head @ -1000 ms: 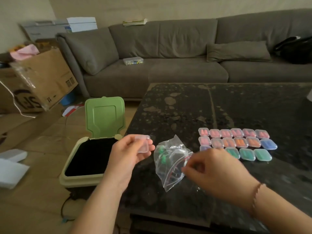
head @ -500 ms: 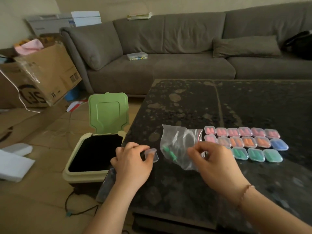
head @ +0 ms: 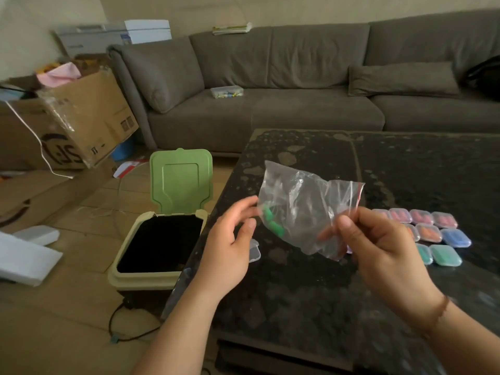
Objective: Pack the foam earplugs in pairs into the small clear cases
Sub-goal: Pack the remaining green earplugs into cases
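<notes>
Right hand (head: 384, 255) up over the table (head: 297, 288), thumb and fingers pinching the red-striped zip edge of a clear plastic bag (head: 303, 209). Bag lifted clear of the table, crumpled, sagging to the left. Two green foam earplugs (head: 272, 221) sitting low in the bag's left corner, something orange showing faintly through the plastic near the right fingers. Left hand (head: 230, 253) loose and spread, fingertips right at the bag's left edge by the green earplugs; touching or just short, hard to tell. Empty small clear case (head: 255, 249) lying on the table, peeking out just past the left hand. Filled cases (head: 443, 234) lined up in rows on the table to the right, partly hidden behind the right hand: pink and orange pairs farther back, a blue one, teal ones nearest. Green-lidded bin (head: 173, 212) standing open on the floor beside the table's left edge. Grey sofa (head: 270, 85) behind.
</notes>
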